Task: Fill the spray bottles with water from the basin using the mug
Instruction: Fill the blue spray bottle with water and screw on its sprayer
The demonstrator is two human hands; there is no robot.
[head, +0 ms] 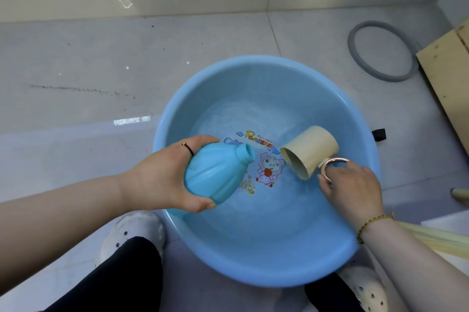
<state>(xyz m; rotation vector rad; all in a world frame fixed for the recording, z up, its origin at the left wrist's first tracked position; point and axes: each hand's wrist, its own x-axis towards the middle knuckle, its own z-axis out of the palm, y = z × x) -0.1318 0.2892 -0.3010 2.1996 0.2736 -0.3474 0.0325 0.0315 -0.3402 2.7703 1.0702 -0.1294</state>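
My left hand (162,177) holds the light blue bottle (215,172) by its wide lower part, with the thumb under it and the fingers curled over the top, so the hand is closed around the bottle. The bottle has no cap and is tilted on its side above the left part of the blue basin (266,261), with its open neck pointing to the right, toward the mug (309,151). The beige mug is also tipped on its side, low in the basin, with its mouth turned to the lower left, and its lower edge seems to be in the water (253,113). My right hand (355,187) grips the mug by its round copper-coloured handle (332,167), with the fingers bent around it. The neck of the bottle and the mouth of the mug are near each other but apart. The basin stands on the pale tiled floor (88,70), between my two white shoes (134,233). On the floor behind the basin, to the right, lies a grey ring (355,57), just beside a wooden board (446,78)
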